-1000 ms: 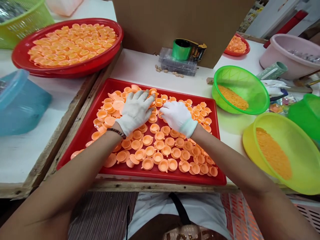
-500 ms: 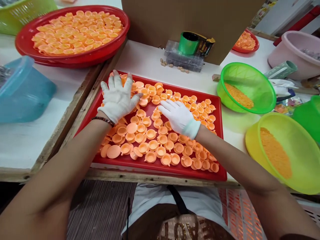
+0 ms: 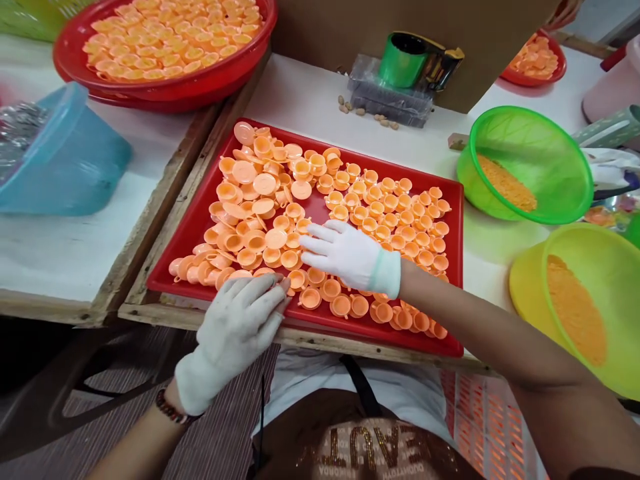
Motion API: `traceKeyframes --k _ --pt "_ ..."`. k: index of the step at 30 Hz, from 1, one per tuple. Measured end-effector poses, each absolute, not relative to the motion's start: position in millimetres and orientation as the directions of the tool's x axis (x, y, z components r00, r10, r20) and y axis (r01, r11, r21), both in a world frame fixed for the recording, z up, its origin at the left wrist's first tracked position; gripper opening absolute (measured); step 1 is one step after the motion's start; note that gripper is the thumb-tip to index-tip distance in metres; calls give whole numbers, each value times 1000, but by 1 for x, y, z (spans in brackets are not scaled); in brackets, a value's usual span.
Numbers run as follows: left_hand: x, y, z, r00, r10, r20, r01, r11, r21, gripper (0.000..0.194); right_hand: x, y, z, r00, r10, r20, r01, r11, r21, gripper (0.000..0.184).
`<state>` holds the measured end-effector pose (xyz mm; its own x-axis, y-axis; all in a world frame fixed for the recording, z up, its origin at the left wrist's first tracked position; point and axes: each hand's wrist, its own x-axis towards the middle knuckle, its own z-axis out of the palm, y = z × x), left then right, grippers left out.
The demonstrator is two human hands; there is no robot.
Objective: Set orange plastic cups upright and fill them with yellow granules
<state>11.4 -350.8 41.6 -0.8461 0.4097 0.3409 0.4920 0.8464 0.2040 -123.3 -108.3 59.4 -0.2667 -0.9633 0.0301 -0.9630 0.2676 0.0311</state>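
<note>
A red rectangular tray (image 3: 190, 230) lies in front of me, covered with several small orange plastic cups (image 3: 380, 200) and saucers (image 3: 265, 183). My right hand (image 3: 353, 257), in a white glove, rests flat on the cups near the tray's middle, fingers stretched out to the left. My left hand (image 3: 240, 327), also gloved, lies at the tray's near edge with its fingers extended and together, their tips touching cups at the front. Neither hand grips anything that I can see.
A round red basin (image 3: 165, 90) of orange pieces stands at the back left, a blue tub (image 3: 75, 160) at the left. Green (image 3: 530, 167) and yellow (image 3: 590, 300) bowls with orange pieces stand at the right. A cardboard box (image 3: 400, 27) and green cup (image 3: 403, 60) stand behind the tray.
My left hand has drawn back from the tray's far left corner to its near edge. My right hand has stayed near the middle. The view has tilted down and left.
</note>
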Motion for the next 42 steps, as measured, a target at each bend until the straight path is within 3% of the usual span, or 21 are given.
traceKeyframes --k 8,14,17,20,22,28,34,38,40,42 --pt "-33 -349 43 -949 292 118 314 903 294 21 -117 -128 49 -326 -940 102 -943 331 33 31" --pt "-20 -358 41 -950 160 267 206 967 153 18 -122 -146 38 -239 -961 142 -968 247 37 25" --pt "-17 -362 39 -939 139 314 202 963 177 22 -125 -140 41 -249 -957 150 -966 256 29 31" --pt "-20 -363 36 -930 222 294 284 940 190 22 -128 -143 44 -280 -947 155 -959 283 1 42" --pt "-20 -365 36 -924 252 288 319 922 218 23 -129 -148 44 -266 -957 117 -964 267 -14 40" --pt "-8 -395 46 -915 113 387 222 942 251 19 -134 -150 48 -279 -960 -10 -960 279 4 35" --pt "2 -386 49 -867 398 299 457 874 162 20 -146 -168 62 -311 -944 -107 -950 312 7 28" --pt "10 -392 51 -914 223 338 311 921 235 23 -154 -182 65 -397 -903 -164 -902 417 -114 32" --pt "11 -400 55 -947 144 289 218 944 246 27 -156 -187 64 -453 -875 -173 -844 483 -232 27" --pt "9 -405 58 -973 138 186 176 963 204 30 -155 -193 63 -529 -835 -149 -793 549 -262 21"
